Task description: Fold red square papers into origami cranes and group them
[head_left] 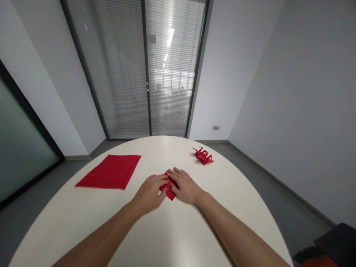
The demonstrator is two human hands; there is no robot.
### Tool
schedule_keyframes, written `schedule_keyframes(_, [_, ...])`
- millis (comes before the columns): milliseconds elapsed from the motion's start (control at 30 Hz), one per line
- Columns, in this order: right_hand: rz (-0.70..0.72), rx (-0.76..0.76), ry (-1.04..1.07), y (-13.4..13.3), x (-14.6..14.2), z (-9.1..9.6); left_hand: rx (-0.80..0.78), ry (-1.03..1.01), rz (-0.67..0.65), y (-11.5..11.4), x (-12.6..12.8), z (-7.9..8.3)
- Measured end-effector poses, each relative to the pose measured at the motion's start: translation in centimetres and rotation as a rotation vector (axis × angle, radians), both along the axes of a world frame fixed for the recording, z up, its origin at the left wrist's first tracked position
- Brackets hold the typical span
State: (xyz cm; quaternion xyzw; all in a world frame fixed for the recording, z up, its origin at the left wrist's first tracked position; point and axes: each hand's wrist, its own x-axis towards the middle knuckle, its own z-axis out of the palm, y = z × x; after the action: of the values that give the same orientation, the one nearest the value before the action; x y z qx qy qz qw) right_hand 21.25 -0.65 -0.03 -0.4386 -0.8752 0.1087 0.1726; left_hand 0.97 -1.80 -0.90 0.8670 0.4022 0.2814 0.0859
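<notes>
A small folded piece of red paper [168, 190] lies on the white round table [155, 237] between my hands. My left hand [149, 193] lies flat with its fingers stretched onto the paper's left side. My right hand [184, 186] rests on the paper's right side, fingers extended and pressing down on it. Most of the paper is hidden under my fingers.
A stack of flat red paper sheets [111, 171] lies at the table's left. A finished red folded paper figure [203, 155] sits at the far right of the table. Glass doors with blinds [144, 70] stand beyond; a dark chair [330, 248] is at lower right.
</notes>
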Motion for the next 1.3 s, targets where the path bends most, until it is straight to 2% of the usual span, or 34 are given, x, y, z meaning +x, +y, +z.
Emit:
schedule_keyframes(133, [-0.028,-0.063,-0.064,-0.3,0.1,0.1,0.006,0.014,0.012,-0.2,0.1,0.2])
schedule_keyframes(367, [-0.007,-0.061,-0.071,-0.5,0.0,0.5,0.045,0.107,0.114,-0.7,0.3,0.2])
schedule_keyframes(667, [-0.037,-0.059,-0.087,-0.8,-0.3,1.0,0.124,0.217,0.332,-0.3,0.0,-0.6])
schedule_keyframes(733, [-0.057,-0.06,-0.089,-0.7,-0.2,0.7,0.126,0.193,0.305,-0.2,0.0,-0.7])
schedule_keyframes(867, [-0.085,-0.051,-0.09,-0.5,-0.1,0.2,0.066,0.142,0.103,0.0,-0.1,-0.7])
schedule_keyframes(933, [-0.109,-0.053,-0.09,-0.5,-0.1,0.1,0.052,0.134,0.044,0.1,-0.1,-0.7])
schedule_keyframes(1300, [-0.3,-0.065,-0.105,-0.7,-0.8,0.4,0.054,0.197,0.177,-0.5,0.1,-0.3])
